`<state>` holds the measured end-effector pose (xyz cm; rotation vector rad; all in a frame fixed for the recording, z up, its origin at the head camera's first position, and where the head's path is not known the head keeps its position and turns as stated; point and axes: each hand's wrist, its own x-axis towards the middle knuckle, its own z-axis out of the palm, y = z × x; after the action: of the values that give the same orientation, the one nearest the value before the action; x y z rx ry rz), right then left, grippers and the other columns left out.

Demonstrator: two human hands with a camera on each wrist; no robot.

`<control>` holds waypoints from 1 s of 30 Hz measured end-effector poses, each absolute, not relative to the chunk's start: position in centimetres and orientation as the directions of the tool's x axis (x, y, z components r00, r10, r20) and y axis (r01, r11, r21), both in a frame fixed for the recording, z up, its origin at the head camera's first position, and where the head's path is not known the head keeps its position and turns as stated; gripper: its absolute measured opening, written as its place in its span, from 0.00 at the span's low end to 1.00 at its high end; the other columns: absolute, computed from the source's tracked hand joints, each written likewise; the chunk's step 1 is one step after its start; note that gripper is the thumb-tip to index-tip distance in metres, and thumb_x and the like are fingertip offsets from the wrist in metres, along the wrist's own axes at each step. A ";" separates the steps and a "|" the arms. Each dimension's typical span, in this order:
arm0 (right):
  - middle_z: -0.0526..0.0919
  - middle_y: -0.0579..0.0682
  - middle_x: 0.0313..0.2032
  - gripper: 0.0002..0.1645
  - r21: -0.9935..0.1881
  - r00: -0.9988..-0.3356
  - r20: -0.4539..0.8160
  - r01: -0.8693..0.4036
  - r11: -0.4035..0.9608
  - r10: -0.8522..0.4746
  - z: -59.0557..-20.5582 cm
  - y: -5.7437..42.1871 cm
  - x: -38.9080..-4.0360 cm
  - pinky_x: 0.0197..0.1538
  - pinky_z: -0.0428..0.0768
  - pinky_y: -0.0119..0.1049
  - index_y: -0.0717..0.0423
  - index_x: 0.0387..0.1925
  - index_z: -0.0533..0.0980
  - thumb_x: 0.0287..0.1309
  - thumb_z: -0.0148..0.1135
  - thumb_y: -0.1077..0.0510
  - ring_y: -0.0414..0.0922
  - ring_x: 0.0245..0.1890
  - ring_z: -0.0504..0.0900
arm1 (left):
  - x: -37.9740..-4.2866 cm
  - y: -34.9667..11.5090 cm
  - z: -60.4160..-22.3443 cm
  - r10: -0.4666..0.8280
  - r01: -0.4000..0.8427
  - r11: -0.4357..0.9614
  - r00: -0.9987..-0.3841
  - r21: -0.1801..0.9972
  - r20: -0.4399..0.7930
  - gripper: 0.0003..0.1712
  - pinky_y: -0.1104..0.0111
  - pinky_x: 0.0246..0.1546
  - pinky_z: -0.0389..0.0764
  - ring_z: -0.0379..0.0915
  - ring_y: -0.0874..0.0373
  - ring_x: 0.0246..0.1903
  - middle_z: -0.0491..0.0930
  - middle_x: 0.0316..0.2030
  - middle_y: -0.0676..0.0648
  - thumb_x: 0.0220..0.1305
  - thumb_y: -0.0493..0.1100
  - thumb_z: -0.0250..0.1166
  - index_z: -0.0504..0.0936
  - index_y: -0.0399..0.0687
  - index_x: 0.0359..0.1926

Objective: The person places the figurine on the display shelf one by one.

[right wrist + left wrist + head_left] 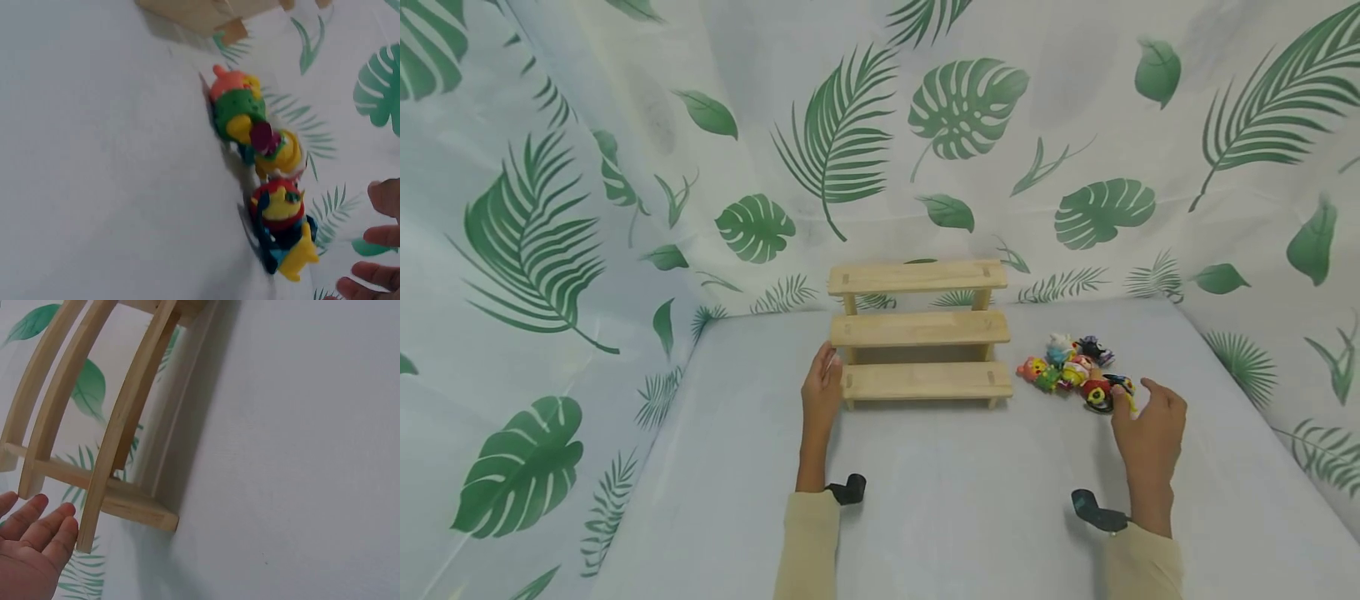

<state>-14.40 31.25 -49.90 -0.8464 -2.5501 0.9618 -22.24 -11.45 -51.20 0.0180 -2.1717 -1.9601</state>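
A three-tier wooden shelf (925, 330) stands at the middle back of the white table. My left hand (822, 387) is at its left end, straight fingers (55, 534) right by the edges of the steps. To the right of the shelf lies a cluster of small colourful toy figures (1075, 371), some red, yellow, green and blue. My right hand (1150, 421) is beside the cluster's near right side, thumb and fingers spread apart and nothing between them. In the right wrist view, a red and yellow figure (279, 206) lies closest to the fingers.
The white table (955, 492) reaches from the front to the back wall. A white cloth with green leaf prints (1037, 100) hangs behind and on both sides. Black wrist cameras (848, 489) are strapped to both forearms.
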 end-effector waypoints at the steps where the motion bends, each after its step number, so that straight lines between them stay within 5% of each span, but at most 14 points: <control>1: 0.57 0.72 0.68 0.35 -0.688 -0.772 0.041 0.439 0.578 0.635 -50.0 31.7 -14.3 0.64 0.65 0.65 0.66 0.71 0.58 0.72 0.44 0.49 0.68 0.67 0.61 | -22.3 -11.3 -51.1 -0.157 0.134 0.113 -0.976 0.984 0.151 0.31 0.57 0.70 0.63 0.60 0.46 0.71 0.65 0.69 0.38 0.75 0.49 0.52 0.61 0.41 0.72; 7: 0.69 0.74 0.60 0.34 -0.714 -0.737 -0.032 0.489 0.501 0.675 -50.9 34.2 -14.2 0.58 0.66 0.62 0.70 0.66 0.63 0.73 0.41 0.47 0.68 0.60 0.67 | -23.2 -10.5 -50.8 -0.222 0.079 0.149 -0.969 0.986 0.112 0.27 0.62 0.65 0.69 0.69 0.54 0.64 0.72 0.66 0.45 0.73 0.49 0.54 0.68 0.49 0.70; 10: 0.71 0.73 0.60 0.35 -0.712 -0.749 -0.077 0.504 0.489 0.658 -51.3 35.1 -14.2 0.59 0.64 0.62 0.70 0.65 0.65 0.73 0.39 0.45 0.69 0.61 0.65 | -23.4 -10.2 -50.8 -0.272 0.055 0.138 -0.958 0.989 0.091 0.25 0.67 0.52 0.75 0.75 0.55 0.54 0.77 0.61 0.48 0.72 0.47 0.54 0.71 0.52 0.68; 14: 0.70 0.73 0.62 0.39 -0.718 -0.765 -0.160 0.524 0.458 0.624 -51.7 36.2 -14.5 0.63 0.60 0.63 0.70 0.66 0.63 0.73 0.38 0.41 0.70 0.63 0.62 | -23.5 -10.0 -51.1 -0.318 0.072 0.054 -0.944 0.996 0.086 0.22 0.73 0.36 0.72 0.79 0.53 0.50 0.82 0.39 0.43 0.72 0.46 0.55 0.75 0.51 0.65; 17: 0.68 0.73 0.63 0.41 -0.726 -0.769 -0.225 0.542 0.424 0.599 -52.0 36.7 -14.9 0.67 0.58 0.63 0.68 0.68 0.61 0.72 0.37 0.38 0.70 0.61 0.68 | -23.6 -10.1 -51.2 -0.325 0.095 0.000 -0.941 0.995 0.090 0.21 0.75 0.37 0.76 0.80 0.49 0.53 0.83 0.35 0.36 0.72 0.45 0.57 0.76 0.47 0.63; 19: 0.66 0.73 0.64 0.43 -0.727 -0.764 -0.264 0.559 0.399 0.589 -52.1 36.9 -15.1 0.69 0.59 0.62 0.68 0.69 0.60 0.71 0.37 0.36 0.67 0.58 0.73 | -23.5 -10.3 -51.1 -0.309 0.100 -0.019 -0.947 0.995 0.090 0.21 0.72 0.42 0.81 0.80 0.45 0.54 0.84 0.42 0.32 0.73 0.45 0.57 0.76 0.44 0.63; 25: 0.61 0.70 0.69 0.48 -0.755 -0.750 -0.357 0.583 0.301 0.557 -52.2 37.1 -16.0 0.69 0.65 0.53 0.63 0.73 0.56 0.68 0.39 0.30 0.43 0.28 0.85 | -22.8 -10.7 -49.3 -0.249 0.131 -0.057 -0.962 0.990 0.113 0.21 0.50 0.52 0.79 0.77 0.34 0.52 0.79 0.51 0.27 0.73 0.41 0.56 0.74 0.33 0.62; 30: 0.63 0.69 0.67 0.52 -0.806 -0.769 -0.391 0.551 0.215 0.505 -52.6 37.2 -16.4 0.40 0.82 0.29 0.63 0.74 0.52 0.65 0.44 0.30 0.32 0.18 0.82 | -22.2 -10.6 -47.9 -0.264 0.144 0.009 -0.954 0.990 0.142 0.20 0.50 0.48 0.80 0.78 0.33 0.49 0.79 0.49 0.25 0.73 0.40 0.55 0.75 0.30 0.59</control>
<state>-16.35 37.16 -52.59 -1.0795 -2.4821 1.6796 -22.22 -10.57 -47.90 0.1241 -2.0032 -2.0234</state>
